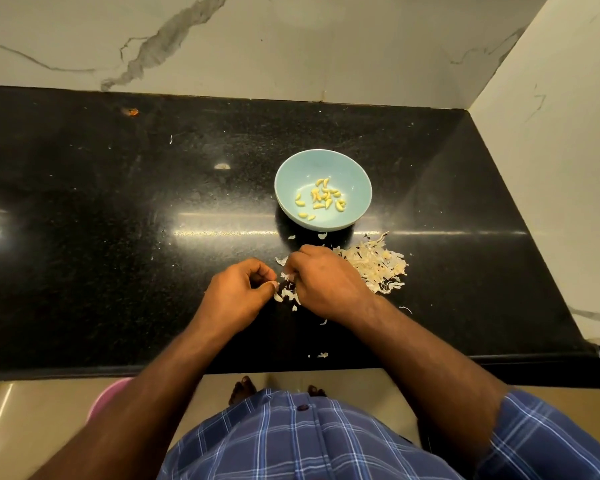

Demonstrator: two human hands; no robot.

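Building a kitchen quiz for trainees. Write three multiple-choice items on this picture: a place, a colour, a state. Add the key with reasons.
1. The pile of skins lies: A) on a plate; B) on the counter beside the right hand; C) on the floor.
2. The bowl is: A) red; B) light blue; C) black.
3. The left hand and right hand: A) lie flat; B) lift the bowl; C) pinch a papery piece between them.
Key: 1 B, the heap sits by that hand; 2 B, its wall is pale blue; 3 C, both hands' fingers curl onto the piece.

Bowl [323,168] behind hands — peels [374,265] right.
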